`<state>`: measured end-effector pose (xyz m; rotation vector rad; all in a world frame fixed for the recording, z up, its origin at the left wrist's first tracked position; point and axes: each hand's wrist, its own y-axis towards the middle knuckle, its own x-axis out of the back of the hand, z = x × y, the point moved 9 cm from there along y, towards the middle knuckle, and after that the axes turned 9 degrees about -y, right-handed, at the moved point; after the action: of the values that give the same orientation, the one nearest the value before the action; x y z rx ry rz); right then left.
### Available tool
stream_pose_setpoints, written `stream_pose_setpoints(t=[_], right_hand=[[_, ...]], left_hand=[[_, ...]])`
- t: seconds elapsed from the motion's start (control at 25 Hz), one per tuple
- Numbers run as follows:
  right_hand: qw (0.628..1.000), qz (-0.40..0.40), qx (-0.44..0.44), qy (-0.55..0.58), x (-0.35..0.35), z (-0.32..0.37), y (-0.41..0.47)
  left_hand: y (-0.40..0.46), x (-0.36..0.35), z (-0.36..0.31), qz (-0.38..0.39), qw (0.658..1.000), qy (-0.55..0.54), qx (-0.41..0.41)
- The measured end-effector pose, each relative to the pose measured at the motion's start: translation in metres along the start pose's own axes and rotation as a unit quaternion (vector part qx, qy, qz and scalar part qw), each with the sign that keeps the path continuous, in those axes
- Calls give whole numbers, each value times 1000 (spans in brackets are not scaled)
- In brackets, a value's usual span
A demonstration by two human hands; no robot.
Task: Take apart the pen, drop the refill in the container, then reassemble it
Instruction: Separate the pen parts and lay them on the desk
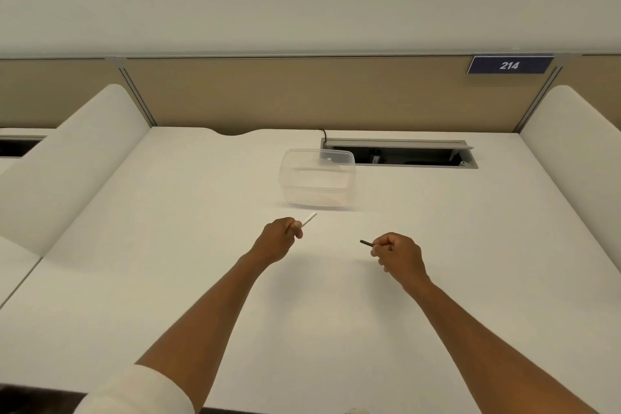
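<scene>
My left hand (280, 239) is closed around a white pen piece (309, 220) whose end sticks out up and to the right, toward the container. My right hand (398, 254) is closed around a thin dark pen piece (365, 243) that points left out of the fist. The two pieces are apart, with a gap of bare desk between them. A clear plastic container (316, 182) stands open on the white desk just beyond my hands; I see nothing inside it.
An open cable tray (400, 155) with a black cord is cut into the desk behind the container on the right. Tan partition panels carry a sign reading 214 (510, 65). Rounded white side dividers (77, 158) flank the desk.
</scene>
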<state>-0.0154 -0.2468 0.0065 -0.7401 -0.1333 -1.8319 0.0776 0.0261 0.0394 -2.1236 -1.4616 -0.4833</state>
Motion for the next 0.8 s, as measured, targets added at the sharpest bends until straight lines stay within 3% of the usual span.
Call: stream_pose_setpoints(t=[0.24, 0.56, 0.8], right_hand=[[996, -2, -92, -12, -22, -20, 11], [979, -11, -105, -173, -47, -27, 23], [971, -38, -125, -202, -53, -19, 25]], left_hand=[[8, -7, 19, -11, 999, 37, 23], [9, -13, 41, 42, 997, 46, 42], [20, 2, 52, 42, 997, 51, 47]])
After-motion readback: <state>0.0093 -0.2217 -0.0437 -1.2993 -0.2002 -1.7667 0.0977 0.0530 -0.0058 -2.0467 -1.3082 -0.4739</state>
